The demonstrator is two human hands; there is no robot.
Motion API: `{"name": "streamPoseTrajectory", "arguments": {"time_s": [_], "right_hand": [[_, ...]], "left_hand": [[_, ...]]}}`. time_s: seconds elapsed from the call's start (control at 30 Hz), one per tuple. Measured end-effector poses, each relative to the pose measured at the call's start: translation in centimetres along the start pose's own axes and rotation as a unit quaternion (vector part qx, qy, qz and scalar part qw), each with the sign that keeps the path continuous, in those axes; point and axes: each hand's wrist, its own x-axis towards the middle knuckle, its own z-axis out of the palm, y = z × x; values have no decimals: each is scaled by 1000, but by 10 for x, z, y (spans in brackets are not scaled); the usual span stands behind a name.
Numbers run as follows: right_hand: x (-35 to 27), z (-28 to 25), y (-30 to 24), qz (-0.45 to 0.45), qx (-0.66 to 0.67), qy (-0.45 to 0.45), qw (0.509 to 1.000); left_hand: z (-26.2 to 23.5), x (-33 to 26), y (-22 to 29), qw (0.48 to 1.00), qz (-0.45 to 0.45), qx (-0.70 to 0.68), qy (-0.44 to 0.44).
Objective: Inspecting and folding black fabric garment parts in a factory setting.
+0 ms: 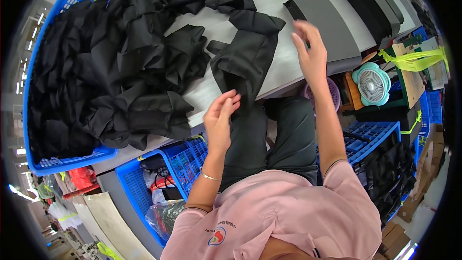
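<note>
In front of me a sewn black fabric piece (248, 55) lies on the pale table, with a short loop at its left side and its lower end hanging over the near edge. My left hand (221, 118) is at that lower end, thumb and fingers closed together on its left border. My right hand (312, 53) is raised to the right of the piece, fingers apart and holding nothing. Just beyond it sits a stack of dark grey flat panels (325, 26). A big heap of similar black fabric pieces (130, 62) covers the left side.
A blue crate (30, 115) bears the heap at left. More black and grey panels (375, 12) stand at far right. Beside my right arm are a teal fan (371, 84), a pink basket (333, 94) and a blue crate (370, 139). Another blue crate (132, 188) sits below the table.
</note>
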Motion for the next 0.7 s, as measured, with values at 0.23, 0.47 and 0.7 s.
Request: {"name": "streamPoseTrajectory", "arguments": {"time_s": [0.23, 0.47, 0.7], "right_hand": [[-90, 27, -18, 378, 380, -183, 824], [-75, 20, -14, 458, 567, -206, 653], [-72, 10, 7, 470, 490, -174, 713]], "left_hand": [[-4, 55, 11, 985, 100, -8, 140], [18, 75, -1, 921, -139, -342, -123], [20, 89, -13, 833, -193, -459, -240]]}}
